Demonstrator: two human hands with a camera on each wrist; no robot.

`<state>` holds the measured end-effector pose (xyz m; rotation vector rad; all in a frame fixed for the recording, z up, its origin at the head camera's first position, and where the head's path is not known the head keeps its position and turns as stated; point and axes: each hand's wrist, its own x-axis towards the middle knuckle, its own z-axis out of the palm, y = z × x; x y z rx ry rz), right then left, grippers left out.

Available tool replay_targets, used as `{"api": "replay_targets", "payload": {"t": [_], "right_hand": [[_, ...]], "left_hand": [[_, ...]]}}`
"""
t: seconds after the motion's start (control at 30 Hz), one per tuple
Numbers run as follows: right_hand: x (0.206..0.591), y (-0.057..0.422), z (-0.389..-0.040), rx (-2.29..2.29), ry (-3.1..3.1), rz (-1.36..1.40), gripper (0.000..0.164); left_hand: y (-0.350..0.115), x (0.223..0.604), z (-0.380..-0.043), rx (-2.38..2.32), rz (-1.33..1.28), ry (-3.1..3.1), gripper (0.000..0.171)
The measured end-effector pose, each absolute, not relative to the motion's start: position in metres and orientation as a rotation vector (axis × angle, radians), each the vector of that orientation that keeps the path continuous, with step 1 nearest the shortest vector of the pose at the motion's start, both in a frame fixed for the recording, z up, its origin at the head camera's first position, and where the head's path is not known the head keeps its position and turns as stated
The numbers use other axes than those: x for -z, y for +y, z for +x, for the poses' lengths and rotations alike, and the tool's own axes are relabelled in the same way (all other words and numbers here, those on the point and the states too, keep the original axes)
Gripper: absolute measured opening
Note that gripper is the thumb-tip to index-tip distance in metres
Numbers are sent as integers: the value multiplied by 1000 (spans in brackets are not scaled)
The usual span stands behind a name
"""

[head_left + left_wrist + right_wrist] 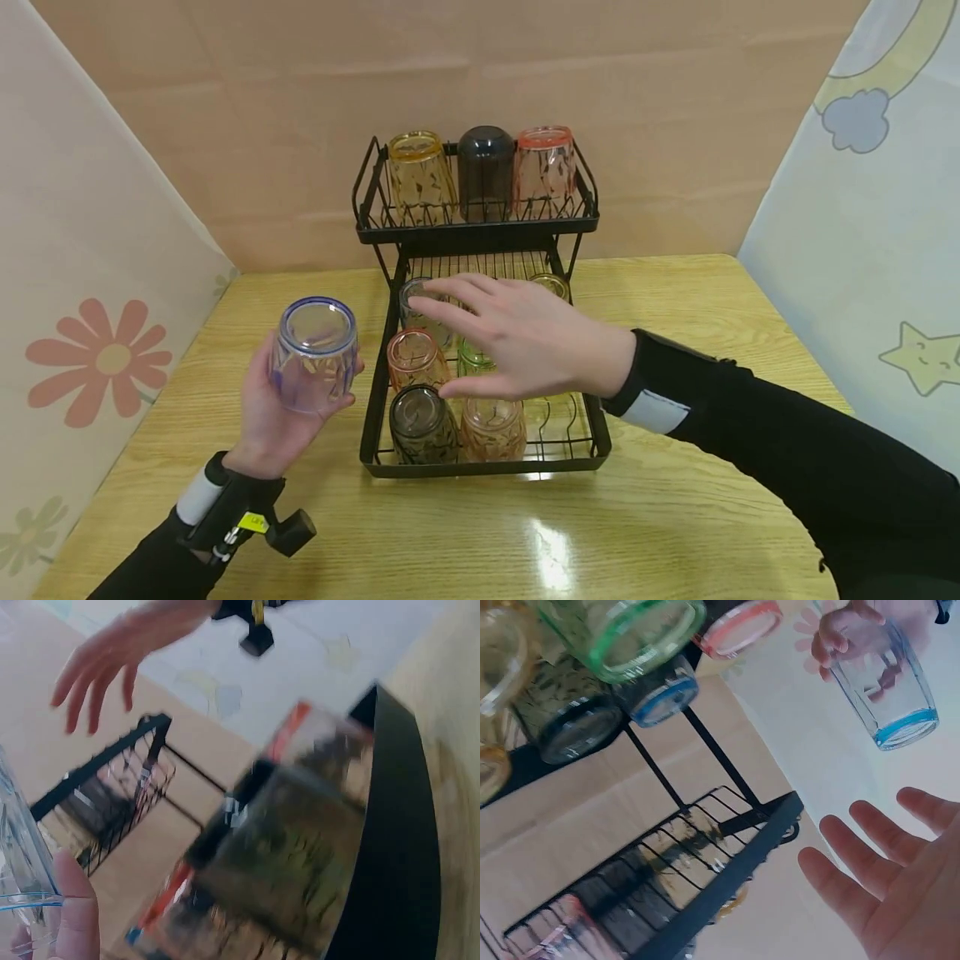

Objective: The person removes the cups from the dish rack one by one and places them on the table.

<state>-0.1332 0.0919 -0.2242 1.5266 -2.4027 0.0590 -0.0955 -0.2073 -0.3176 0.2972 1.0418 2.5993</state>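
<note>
A left hand (272, 421) held a clear blue-ringed glass (313, 371) left of a black metal rack (480, 470).

The glass was round and faceted, its blue-ringed end pointing up and its long axis near upright, above the wood-grain bench (420, 542); the left fingers were curled round it. The right hand (517, 342), fingers spread and grasping nothing, hung over the rack's wire lower tier, where a smoky glass (422, 425) and a peach glass (492, 433) stood near. An amber glass (418, 175), a smooth dark glass (486, 175) and a red-rimmed glass (546, 171) stood far, on the upper tier. The right hand partly hid a green glass (472, 360); the left wrist view was blurred, the held glass cut off there.
</note>
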Motion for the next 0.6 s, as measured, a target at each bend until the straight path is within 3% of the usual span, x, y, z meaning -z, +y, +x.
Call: {"api": "replay_targets", "payload": {"t": [0.33, 0.6], "right_hand": [[258, 122, -126, -41, -2424, 1511, 83], [281, 143, -121, -80, -2445, 1476, 80]], "left_hand": [[-248, 321, -108, -2581, 293, 1462, 51], [-277, 330, -119, -2267, 129, 2162, 29]]}}
